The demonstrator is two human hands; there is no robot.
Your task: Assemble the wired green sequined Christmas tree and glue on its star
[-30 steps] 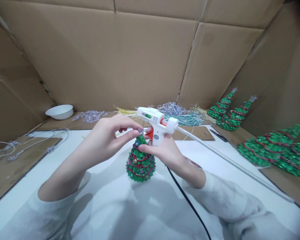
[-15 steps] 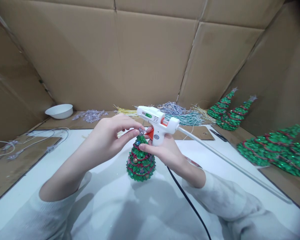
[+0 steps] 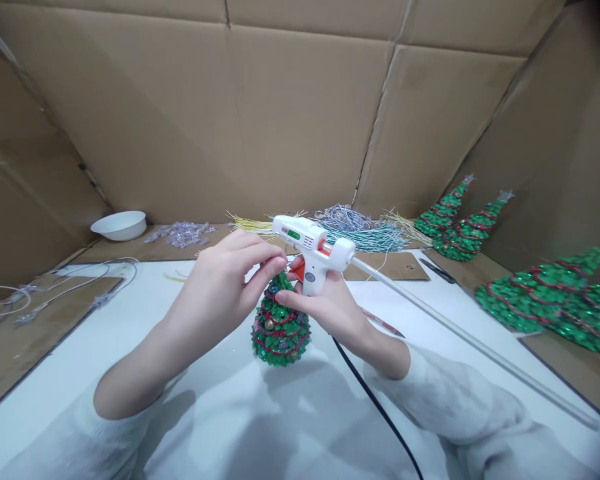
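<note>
A small green Christmas tree (image 3: 281, 333) with red garland and coloured baubles stands upright on the white table in front of me. The thumb and fingers of my left hand (image 3: 225, 280) are pinched at its tip, around a small clear star topper that they now mostly cover. My right hand (image 3: 335, 303) holds a white hot glue gun (image 3: 307, 243) with an orange trigger, its nozzle pointing left above the tree. The right thumb rests against the tree's upper side. A long clear glue stick (image 3: 460, 327) sticks out of the gun's rear.
Finished trees (image 3: 467, 230) stand at the back right, with more trees (image 3: 540, 290) lower right. A white bowl (image 3: 120, 225), a pile of clear stars (image 3: 183, 233) and bundled wires (image 3: 365, 233) lie along the back. A black cord (image 3: 375, 400) runs toward me.
My left fingers have closed further over the tree's tip, covering the star that showed before. The glue gun has shifted slightly left and down with my right hand.
</note>
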